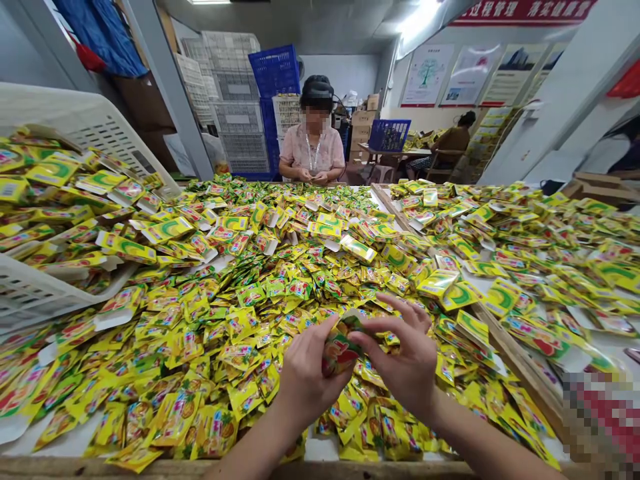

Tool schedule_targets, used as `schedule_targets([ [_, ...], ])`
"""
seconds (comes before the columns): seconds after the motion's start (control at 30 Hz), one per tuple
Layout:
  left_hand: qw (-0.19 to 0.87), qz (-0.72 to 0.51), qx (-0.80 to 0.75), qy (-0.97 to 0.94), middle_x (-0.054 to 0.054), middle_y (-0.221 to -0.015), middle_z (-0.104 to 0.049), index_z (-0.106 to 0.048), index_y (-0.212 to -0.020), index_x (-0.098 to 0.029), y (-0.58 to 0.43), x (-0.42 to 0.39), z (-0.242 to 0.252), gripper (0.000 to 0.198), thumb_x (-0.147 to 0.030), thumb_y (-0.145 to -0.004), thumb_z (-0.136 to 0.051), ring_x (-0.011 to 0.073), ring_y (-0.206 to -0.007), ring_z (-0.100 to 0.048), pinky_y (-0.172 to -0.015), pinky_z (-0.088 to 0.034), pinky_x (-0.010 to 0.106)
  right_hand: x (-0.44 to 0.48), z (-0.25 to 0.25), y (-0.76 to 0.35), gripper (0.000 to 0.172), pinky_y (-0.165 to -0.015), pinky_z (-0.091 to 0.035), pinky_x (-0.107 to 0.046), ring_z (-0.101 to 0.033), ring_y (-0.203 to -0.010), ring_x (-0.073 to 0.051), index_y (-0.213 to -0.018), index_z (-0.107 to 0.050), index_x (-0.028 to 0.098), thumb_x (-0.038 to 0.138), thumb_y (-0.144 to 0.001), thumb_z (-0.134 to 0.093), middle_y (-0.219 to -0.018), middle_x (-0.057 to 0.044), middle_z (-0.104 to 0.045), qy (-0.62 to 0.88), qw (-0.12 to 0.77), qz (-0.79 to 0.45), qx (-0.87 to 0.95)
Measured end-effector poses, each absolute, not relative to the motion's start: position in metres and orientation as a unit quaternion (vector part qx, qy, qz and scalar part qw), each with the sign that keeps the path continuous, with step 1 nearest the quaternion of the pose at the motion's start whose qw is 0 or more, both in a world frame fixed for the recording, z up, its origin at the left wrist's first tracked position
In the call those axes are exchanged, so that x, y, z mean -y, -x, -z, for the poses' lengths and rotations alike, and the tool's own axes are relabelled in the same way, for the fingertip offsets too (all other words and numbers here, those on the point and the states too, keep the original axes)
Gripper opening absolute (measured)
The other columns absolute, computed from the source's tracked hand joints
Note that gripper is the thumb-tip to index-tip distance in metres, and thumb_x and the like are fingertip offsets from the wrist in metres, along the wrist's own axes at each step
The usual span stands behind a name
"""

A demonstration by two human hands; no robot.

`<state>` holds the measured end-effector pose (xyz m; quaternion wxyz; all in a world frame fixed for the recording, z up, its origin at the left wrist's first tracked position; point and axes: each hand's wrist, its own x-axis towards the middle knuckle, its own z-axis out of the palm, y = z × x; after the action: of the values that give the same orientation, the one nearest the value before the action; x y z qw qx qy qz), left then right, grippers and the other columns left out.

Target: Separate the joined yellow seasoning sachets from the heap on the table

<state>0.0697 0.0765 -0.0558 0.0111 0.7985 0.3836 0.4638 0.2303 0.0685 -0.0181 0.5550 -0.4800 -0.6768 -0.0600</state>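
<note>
Head-mounted view of two bare hands above a counter (150, 467) heaped with printed foil sachets (240, 287). The left hand (305, 373) and the right hand (400, 353) meet in the centre foreground, pinching a small folded bundle of red-and-green sachets (341, 347) between them. The left thumb and fingers close on its lower side, while the slightly spread right fingers arch over its upper edge. The bundle is held in the air, just above the heap.

Each sachet appears light, soft and thin-walled, and its glossy film is likely to slip against its neighbours. The flat sealed margins look like the surest place to take hold, since the filled centres may give under pressure. The loose heap would probably slide if disturbed.

A wooden rail (520, 360) runs along the right side of the central heap, and the counter's wooden edge bounds the near side. A tilted white plastic crate (85, 120) full of sachets leans in from the left. Sachets cover most of the surface, so the widest room for moving lies above the heap. Across the counter, a co-worker (313, 150) holds both hands together, in front of stacked plastic crates (237, 117).
</note>
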Motion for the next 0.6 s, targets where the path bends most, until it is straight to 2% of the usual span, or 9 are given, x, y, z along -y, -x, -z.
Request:
schedule_targets([
  [0.07,0.035,-0.462,-0.392,-0.794,0.010,-0.106,-0.066,-0.040,-0.127,-0.018,-0.069,-0.076,0.056,0.049,-0.037,-0.084,-0.056,0.0203,-0.091,-0.065,-0.076,-0.053,0.030,-0.065,0.025,-0.228,0.007,-0.095,-0.028,-0.047,-0.064,-0.099,-0.027,-0.077,-0.065,0.026,0.029,-0.083,-0.064,-0.074,0.000,-0.072,0.466,0.535,0.056,0.703],
  [0.13,0.042,-0.460,-0.397,-0.793,0.009,-0.107,-0.066,-0.040,-0.127,-0.019,-0.068,-0.076,0.057,0.049,-0.039,-0.085,-0.055,0.0201,-0.092,-0.065,-0.077,-0.053,0.030,-0.060,0.028,-0.227,0.007,-0.096,-0.027,-0.047,-0.061,-0.105,-0.027,-0.088,-0.067,0.028,0.030,-0.086,-0.060,-0.085,-0.001,-0.073,0.474,0.486,0.015,0.734],
  [0.27,0.006,-0.462,-0.394,-0.795,0.011,-0.104,-0.067,-0.039,-0.129,-0.018,-0.066,-0.076,0.056,0.047,-0.042,-0.090,-0.045,0.0210,-0.090,-0.066,-0.075,-0.053,0.032,-0.052,0.029,-0.224,0.025,-0.098,-0.026,-0.054,-0.051,-0.118,-0.034,-0.103,-0.067,0.031,0.033,-0.078,-0.067,-0.096,-0.005,-0.070,0.507,0.419,-0.016,0.753],
  [0.33,-0.012,-0.456,-0.389,-0.800,0.011,-0.102,-0.068,-0.039,-0.130,-0.017,-0.065,-0.077,0.057,0.045,-0.040,-0.092,-0.042,0.0216,-0.087,-0.066,-0.073,-0.053,0.033,-0.051,0.029,-0.220,0.023,-0.101,-0.021,-0.060,-0.052,-0.116,-0.035,-0.101,-0.067,0.029,0.029,-0.077,-0.067,-0.097,-0.005,-0.071,0.511,0.399,-0.062,0.759],
  [0.4,-0.019,-0.444,-0.383,-0.810,0.011,-0.099,-0.069,-0.039,-0.129,-0.017,-0.064,-0.078,0.057,0.044,-0.038,-0.091,-0.042,0.0216,-0.082,-0.066,-0.069,-0.052,0.033,-0.052,0.030,-0.216,0.015,-0.104,-0.018,-0.063,-0.060,-0.106,-0.031,-0.094,-0.067,0.028,0.025,-0.080,-0.062,-0.097,-0.004,-0.071,0.507,0.381,-0.138,0.761],
  [0.43,-0.018,-0.438,-0.377,-0.816,0.011,-0.098,-0.069,-0.039,-0.129,-0.016,-0.064,-0.078,0.057,0.044,-0.037,-0.091,-0.043,0.0215,-0.080,-0.066,-0.067,-0.052,0.032,-0.054,0.030,-0.216,0.012,-0.105,-0.020,-0.062,-0.063,-0.098,-0.028,-0.091,-0.067,0.027,0.024,-0.082,-0.060,-0.096,-0.003,-0.072,0.504,0.378,-0.173,0.757],
  [0.5,-0.013,-0.436,-0.369,-0.821,0.010,-0.095,-0.069,-0.040,-0.129,-0.016,-0.064,-0.079,0.055,0.045,-0.036,-0.089,-0.048,0.0215,-0.078,-0.065,-0.066,-0.051,0.033,-0.057,0.029,-0.216,0.010,-0.102,-0.032,-0.055,-0.066,-0.085,-0.023,-0.086,-0.068,0.025,0.025,-0.084,-0.059,-0.091,-0.003,-0.072,0.505,0.391,-0.232,0.734],
  [0.6,0.013,-0.440,-0.405,-0.801,0.011,-0.104,-0.066,-0.042,-0.128,-0.017,-0.064,-0.078,0.051,0.053,-0.034,-0.082,-0.059,0.0243,-0.091,-0.064,-0.078,-0.052,0.038,-0.062,0.026,-0.223,0.013,-0.085,-0.048,-0.042,-0.066,-0.075,-0.021,-0.083,-0.069,0.022,0.033,-0.082,-0.062,-0.082,-0.005,-0.072,0.524,0.452,-0.272,0.668],
])
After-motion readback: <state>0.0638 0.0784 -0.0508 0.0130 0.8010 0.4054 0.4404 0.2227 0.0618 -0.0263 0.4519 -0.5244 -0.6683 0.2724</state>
